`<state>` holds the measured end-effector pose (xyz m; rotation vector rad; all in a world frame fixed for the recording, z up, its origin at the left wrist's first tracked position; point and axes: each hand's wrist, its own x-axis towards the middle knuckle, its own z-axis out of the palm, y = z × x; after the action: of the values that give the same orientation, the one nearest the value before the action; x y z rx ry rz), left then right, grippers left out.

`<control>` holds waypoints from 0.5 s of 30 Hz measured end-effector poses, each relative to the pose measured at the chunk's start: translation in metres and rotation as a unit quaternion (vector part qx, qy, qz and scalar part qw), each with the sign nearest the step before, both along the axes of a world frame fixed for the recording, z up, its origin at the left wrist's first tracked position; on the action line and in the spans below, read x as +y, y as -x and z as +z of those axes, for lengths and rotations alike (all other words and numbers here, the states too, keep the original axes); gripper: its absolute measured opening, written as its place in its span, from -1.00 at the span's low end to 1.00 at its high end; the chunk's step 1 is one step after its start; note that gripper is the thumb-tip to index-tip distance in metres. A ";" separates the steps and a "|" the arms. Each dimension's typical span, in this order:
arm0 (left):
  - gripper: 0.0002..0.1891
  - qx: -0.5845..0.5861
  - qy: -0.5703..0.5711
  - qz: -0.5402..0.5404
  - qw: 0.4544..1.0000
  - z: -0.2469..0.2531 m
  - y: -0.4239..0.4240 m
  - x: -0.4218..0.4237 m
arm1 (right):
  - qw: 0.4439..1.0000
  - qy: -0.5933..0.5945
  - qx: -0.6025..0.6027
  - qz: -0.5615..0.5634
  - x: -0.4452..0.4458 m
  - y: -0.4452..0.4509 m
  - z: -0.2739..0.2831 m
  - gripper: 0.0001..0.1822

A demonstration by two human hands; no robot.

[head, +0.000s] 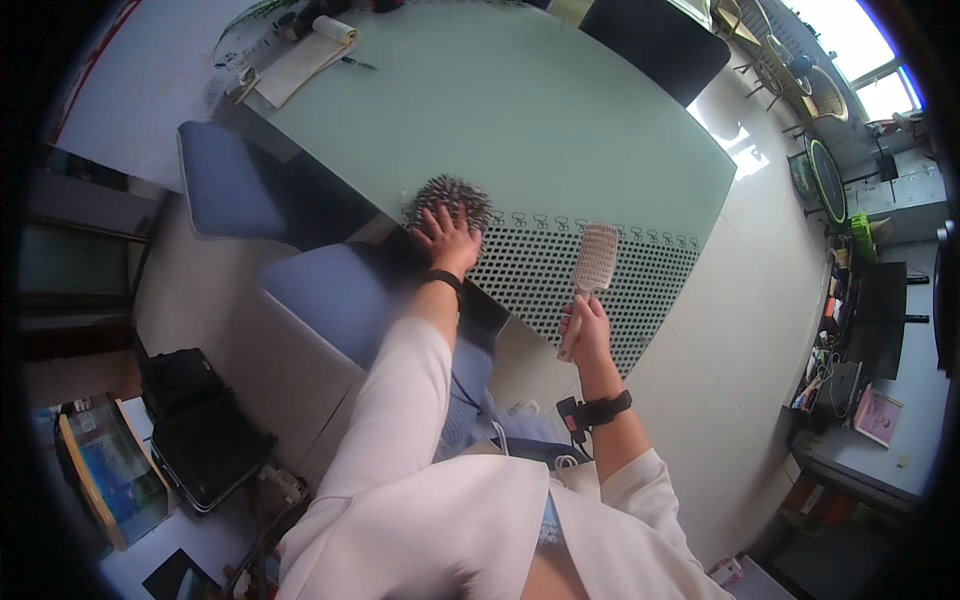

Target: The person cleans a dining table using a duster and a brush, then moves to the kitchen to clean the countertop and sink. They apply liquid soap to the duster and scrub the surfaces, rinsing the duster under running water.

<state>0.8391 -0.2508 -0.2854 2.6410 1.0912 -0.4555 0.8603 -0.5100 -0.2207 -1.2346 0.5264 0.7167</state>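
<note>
A round, brown, spiky object point(452, 196) that looks like a bristly ball or a clump of hair sits at the near edge of the green glass-topped table point(525, 112). On it rests my left hand point(450, 238), palm down with the fingers spread. My right hand point(586, 328) is closed around the handle of a beige paddle hairbrush point(598, 259). The brush stands head up, its bristles facing me, over the table's black-and-white checked border point(525, 262). What lies under my left palm is hidden.
Blue padded chairs point(330, 292) stand against the table's left side, and a dark chair point(652, 45) is at its far side. A notepad point(307, 64) and a pen point(359, 64) lie at the far left. A black suitcase point(202, 442) stands on the floor at lower left.
</note>
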 end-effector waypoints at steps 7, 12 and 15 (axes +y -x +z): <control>-0.29 -0.023 -0.033 0.067 0.997 0.001 -0.001 0.082 | 1.000 0.009 -0.002 0.017 0.052 -0.006 -0.001 -0.86; -0.30 -0.041 -0.048 0.076 0.995 0.005 -0.004 0.105 | 0.999 0.014 0.005 0.037 0.069 -0.004 0.002 -0.86; -0.30 -0.040 -0.058 0.079 0.994 0.011 -0.004 0.111 | 0.999 0.022 0.006 0.039 0.070 -0.004 0.004 -0.87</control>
<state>0.8427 -0.1396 -0.2744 2.6182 1.3252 -0.2579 0.8642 -0.4403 -0.2169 -1.2983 0.5075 0.7826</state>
